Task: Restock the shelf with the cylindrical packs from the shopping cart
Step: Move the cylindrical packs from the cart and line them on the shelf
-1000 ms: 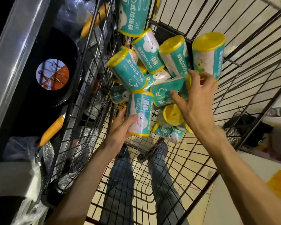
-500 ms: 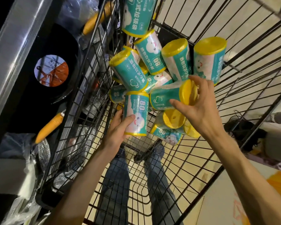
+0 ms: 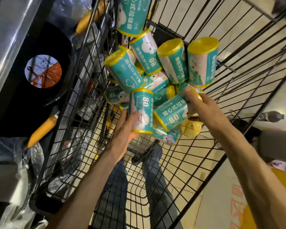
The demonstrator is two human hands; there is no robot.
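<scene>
Pick-up step: the left hand (image 3: 122, 129) wraps a teal yellow-capped cylindrical pack (image 3: 141, 111), and the right hand (image 3: 203, 108) closes on a tilted one (image 3: 172, 113). Both packs sit inside the black wire shopping cart (image 3: 180, 162) (the remaining heap lies just beyond the fingertips). Next, I judge, lift both clear toward the shelf.

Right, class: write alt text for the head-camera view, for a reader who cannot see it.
Each hand holds a teal, yellow-capped cylindrical pack: left hand one upright pack, right hand a tilted pack, above a pile of packs in a black wire shopping cart.

teal cylindrical packs (image 3: 155, 66) with yellow ends, heaped at frame centre in black wire cart (image 3: 238, 71), one upright pack (image 3: 141, 111) in my left hand (image 3: 122, 134), one tilted pack (image 3: 172, 113) in my right hand (image 3: 205, 111)
</scene>
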